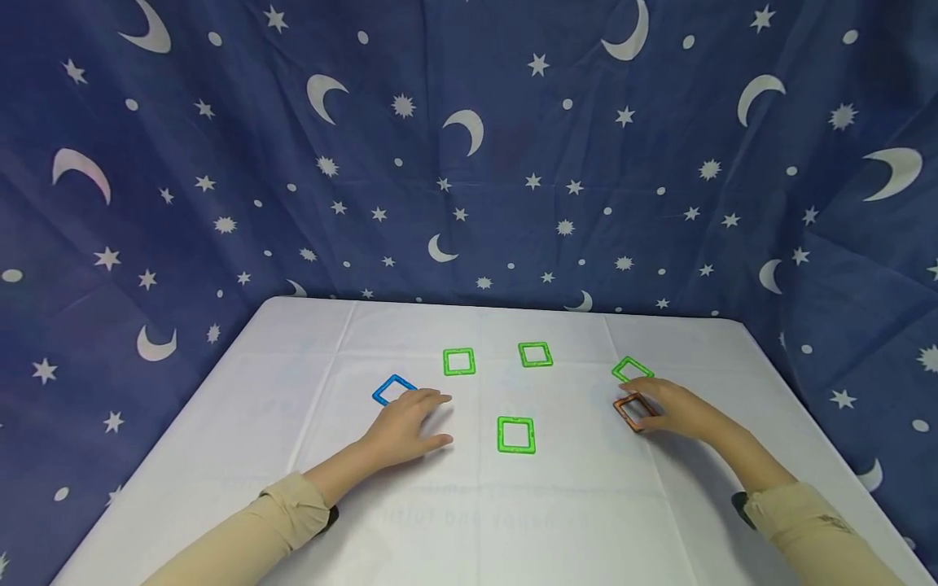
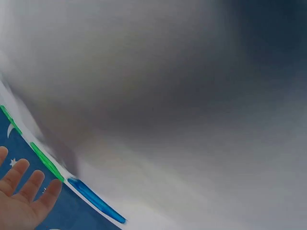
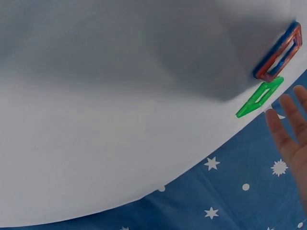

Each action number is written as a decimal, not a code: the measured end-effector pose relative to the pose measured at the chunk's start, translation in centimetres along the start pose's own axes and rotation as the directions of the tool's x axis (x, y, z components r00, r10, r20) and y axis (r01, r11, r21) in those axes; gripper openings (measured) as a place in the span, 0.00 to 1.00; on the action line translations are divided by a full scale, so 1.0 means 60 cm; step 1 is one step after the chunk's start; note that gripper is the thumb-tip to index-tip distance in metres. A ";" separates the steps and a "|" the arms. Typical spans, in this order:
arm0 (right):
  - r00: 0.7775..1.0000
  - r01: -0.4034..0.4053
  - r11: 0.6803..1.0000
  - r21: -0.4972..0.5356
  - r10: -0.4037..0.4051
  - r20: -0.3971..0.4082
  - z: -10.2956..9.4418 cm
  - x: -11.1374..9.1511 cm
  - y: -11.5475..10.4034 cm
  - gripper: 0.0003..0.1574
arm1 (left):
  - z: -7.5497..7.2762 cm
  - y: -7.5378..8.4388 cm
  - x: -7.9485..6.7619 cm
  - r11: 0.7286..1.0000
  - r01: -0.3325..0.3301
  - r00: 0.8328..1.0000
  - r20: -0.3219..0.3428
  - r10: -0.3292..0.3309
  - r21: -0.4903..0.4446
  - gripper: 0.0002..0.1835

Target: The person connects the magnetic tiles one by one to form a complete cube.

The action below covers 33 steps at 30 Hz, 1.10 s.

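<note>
My left hand (image 1: 406, 427) hovers with thumb and fingers spread, overlapping the near side of a blue hollow square magnetic tile (image 1: 384, 386). In the left wrist view its fingers are parted and hold nothing. On the right, my right hand (image 1: 677, 409) reaches over a brown square magnetic tile (image 1: 625, 417), thumb and fingertips about its edges. The right wrist view shows a blue tile (image 3: 273, 52) beneath the brown one, and that hand's fingers extended. Just behind the pair lies a green tile (image 1: 641, 366), partly covered by the fingers in the head view.
More green square tiles lie flat: one at the back left (image 1: 459, 373), another green tile (image 1: 537, 364) at the back middle, and a third green tile (image 1: 516, 450) nearer, between the hands. A white cloth (image 1: 440, 537) covers the table. Behind hangs a blue curtain (image 1: 498, 81) with moons and stars.
</note>
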State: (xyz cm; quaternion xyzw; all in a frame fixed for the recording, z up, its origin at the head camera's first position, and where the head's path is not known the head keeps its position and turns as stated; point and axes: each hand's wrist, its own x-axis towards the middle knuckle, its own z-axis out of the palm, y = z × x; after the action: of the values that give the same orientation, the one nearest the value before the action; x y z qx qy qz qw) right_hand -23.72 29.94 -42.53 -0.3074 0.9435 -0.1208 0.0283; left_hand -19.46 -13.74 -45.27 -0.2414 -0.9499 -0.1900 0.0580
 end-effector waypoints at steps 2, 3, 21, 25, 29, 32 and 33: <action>1.000 0.008 1.000 0.009 -0.008 0.009 0.000 0.002 0.000 0.36 | 0.004 0.005 0.005 1.000 -0.002 1.000 0.011 0.003 -0.014 0.32; 1.000 0.006 1.000 0.010 -0.006 0.017 0.001 0.004 0.000 0.36 | 0.006 0.008 0.008 1.000 -0.004 1.000 0.017 0.004 -0.025 0.32; 0.994 -0.028 1.000 -0.001 0.028 0.104 0.008 0.009 0.010 0.40 | 0.039 0.072 0.065 0.996 -0.090 0.978 0.186 0.092 -0.020 0.37; 0.989 -0.051 0.998 0.022 0.047 0.137 0.007 0.003 0.010 0.44 | 0.044 0.082 0.069 0.995 -0.097 0.975 0.203 0.094 0.002 0.39; 0.988 -0.057 0.998 0.015 0.054 0.148 0.006 0.001 0.009 0.42 | 0.050 0.082 0.071 0.997 -0.078 0.980 0.183 0.074 0.018 0.39; 0.988 -0.051 0.999 -0.004 0.051 0.146 0.007 0.003 0.006 0.40 | 0.054 0.081 0.071 0.998 -0.053 0.982 0.181 0.056 -0.022 0.38; 0.987 -0.049 0.999 -0.014 0.051 0.150 0.008 0.005 0.005 0.40 | 0.056 0.081 0.070 0.998 -0.047 0.980 0.189 0.054 -0.039 0.38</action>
State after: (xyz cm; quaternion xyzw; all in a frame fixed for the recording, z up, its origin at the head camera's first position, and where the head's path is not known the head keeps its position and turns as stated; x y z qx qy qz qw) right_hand -24.06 29.91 -43.07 -0.2919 0.9467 -0.0915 0.1008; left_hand -20.90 -6.66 -45.88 -0.2834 -0.9413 -0.1805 -0.0324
